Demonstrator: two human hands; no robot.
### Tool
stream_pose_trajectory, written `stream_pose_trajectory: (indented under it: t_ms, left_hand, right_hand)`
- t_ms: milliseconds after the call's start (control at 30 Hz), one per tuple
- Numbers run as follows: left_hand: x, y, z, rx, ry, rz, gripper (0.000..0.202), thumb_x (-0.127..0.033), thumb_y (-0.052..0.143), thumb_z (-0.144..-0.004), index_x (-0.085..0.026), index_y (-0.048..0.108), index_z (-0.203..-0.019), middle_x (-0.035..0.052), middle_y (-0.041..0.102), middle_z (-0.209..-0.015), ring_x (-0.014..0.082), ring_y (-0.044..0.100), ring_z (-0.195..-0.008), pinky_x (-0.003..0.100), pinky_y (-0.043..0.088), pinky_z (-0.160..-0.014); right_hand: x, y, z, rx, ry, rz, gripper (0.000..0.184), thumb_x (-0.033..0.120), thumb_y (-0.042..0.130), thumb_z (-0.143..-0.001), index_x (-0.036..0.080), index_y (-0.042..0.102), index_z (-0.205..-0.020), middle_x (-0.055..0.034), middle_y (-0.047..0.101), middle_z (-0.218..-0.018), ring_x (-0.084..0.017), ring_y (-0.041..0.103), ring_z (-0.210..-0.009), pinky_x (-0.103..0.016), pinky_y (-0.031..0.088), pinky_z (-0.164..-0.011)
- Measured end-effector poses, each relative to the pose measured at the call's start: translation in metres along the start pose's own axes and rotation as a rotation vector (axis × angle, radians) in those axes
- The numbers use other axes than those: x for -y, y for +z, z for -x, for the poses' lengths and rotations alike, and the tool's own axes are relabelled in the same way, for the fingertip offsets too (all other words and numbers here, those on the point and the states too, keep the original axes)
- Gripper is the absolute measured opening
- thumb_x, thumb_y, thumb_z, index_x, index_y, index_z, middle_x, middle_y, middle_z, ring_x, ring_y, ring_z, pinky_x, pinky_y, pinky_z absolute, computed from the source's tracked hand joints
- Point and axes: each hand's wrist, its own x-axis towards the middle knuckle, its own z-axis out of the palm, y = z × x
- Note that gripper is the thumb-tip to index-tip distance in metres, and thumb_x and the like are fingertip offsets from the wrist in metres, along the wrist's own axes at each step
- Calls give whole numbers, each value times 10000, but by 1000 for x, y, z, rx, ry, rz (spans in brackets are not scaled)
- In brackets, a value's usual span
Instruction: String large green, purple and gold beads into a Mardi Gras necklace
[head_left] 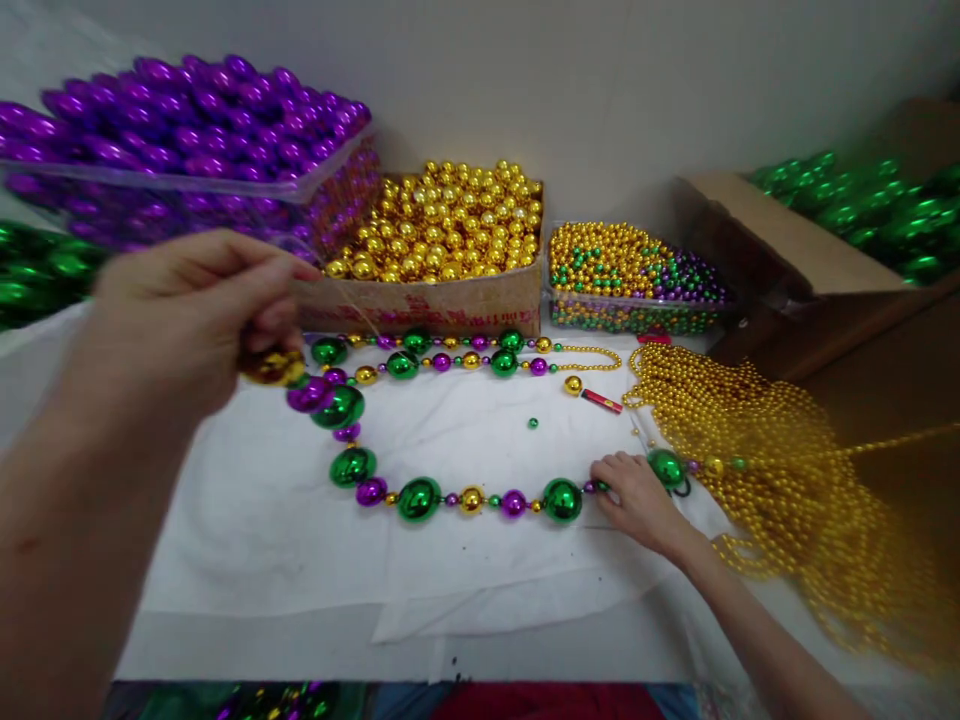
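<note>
Strand (418, 499) of green, purple and gold beads runs across the white cloth (285, 560), its left end raised beneath the left hand (199, 320), which tightly pinches thin thread (371, 320); the right hand (634, 497) bunches its fingers around the strand, left of gold chains (750, 430).

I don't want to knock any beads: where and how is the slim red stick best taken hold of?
Pinch the slim red stick at mid-length, across its narrow width, probably from above and the near side. It lies flat with white cloth in front; a loose gold bead sits by its left end and gold strands lie near its right.
</note>
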Motion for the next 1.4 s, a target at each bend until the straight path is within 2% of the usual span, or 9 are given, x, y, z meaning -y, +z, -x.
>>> stream_pose_trajectory:
  t_ms: [133, 233, 433, 600, 800, 933, 1100, 1233, 1400]
  left_hand:
    - [18, 60, 4, 491, 7, -194, 189, -219, 507, -851, -89, 636, -894, -103, 441, -491, 2, 417, -451, 110, 339, -511]
    - [42, 107, 9, 711, 66, -440, 207, -213, 469, -828, -142, 662, -852, -33, 568, -616, 92, 536, -550, 176, 402, -507]
    - [85, 174, 5, 749, 224, -705, 226, -142, 468, -801, -169, 693, -801, 58, 709, -848, 203, 624, -851, 273, 433, -737]
    - [107, 208, -4, 747, 147, -746, 214, -133, 473, -847, -143, 684, -816, 77, 696, -849, 213, 625, -859, 312, 457, -748]
    - [128, 236, 0, 815, 79, -699, 283, -356, 565, -907, -134, 606, -1077, 67, 637, -1064, 184, 626, -920, 392, 533, -810]
    - [117, 236, 4, 791, 99, -677, 188, -269, 564, -899, -131, 655, -990, 95, 667, -1033, 212, 616, -978, 399, 489, -886]
    - [57, 244, 29, 788, 204, -488, 301, -281, 526, -904, -170, 627, -1164, 120, 639, -1208, 246, 549, -1137, 386, 424, -968]
    - [11, 260, 70, 1156, 218, 299, 496, -357, 651, -821, -168, 544, -1267, 109, 639, -1190, 203, 598, -1034, 325, 478, -883]
    - [5, 266, 95, 1111, 77, 489, 214, -263, 664, -802, -141, 644, -977, 53, 653, -926, 151, 583, -846, 282, 468, -796]
  right_hand:
    - [-5, -22, 16, 8, -8, -198, 158, 205, 440, -851, 196, 505, -708, 14, 540, -683, -144, 518, -688, -259, 359, -654]
    - [-12, -43, 30, -42, 11, -325, 217, 263, 403, -899, 193, 520, -730, 6, 551, -700, -143, 543, -695, -244, 391, -633]
    - [-24, -79, 50, -166, 195, -910, 238, 403, 590, -838, 183, 578, -748, -9, 575, -688, -128, 529, -633, -223, 392, -561]
    - [-30, -97, 47, -221, 230, -869, 268, 440, 710, -734, 179, 649, -726, -50, 638, -754, -154, 565, -681, -238, 434, -586]
    - [-29, -108, 39, -231, 241, -940, 245, 418, 727, -719, 179, 676, -716, -63, 684, -791, -171, 617, -705, -241, 466, -613]
    - [-27, -111, 33, -191, 187, -767, 227, 417, 674, -770, 190, 668, -761, -39, 661, -765, -162, 597, -701, -236, 439, -596]
    - [-15, -112, 17, -232, 70, -494, 153, 309, 585, -814, 197, 621, -716, 11, 595, -673, -125, 538, -631, -224, 394, -574]
    - [-7, -120, 10, -298, -21, -461, 140, 315, 577, -833, 205, 620, -758, -1, 619, -739, -146, 573, -700, -242, 425, -629]
    - [-12, -124, 15, -474, -130, -349, 83, 288, 565, -866, 237, 620, -831, -17, 620, -831, -163, 594, -791, -263, 449, -695]
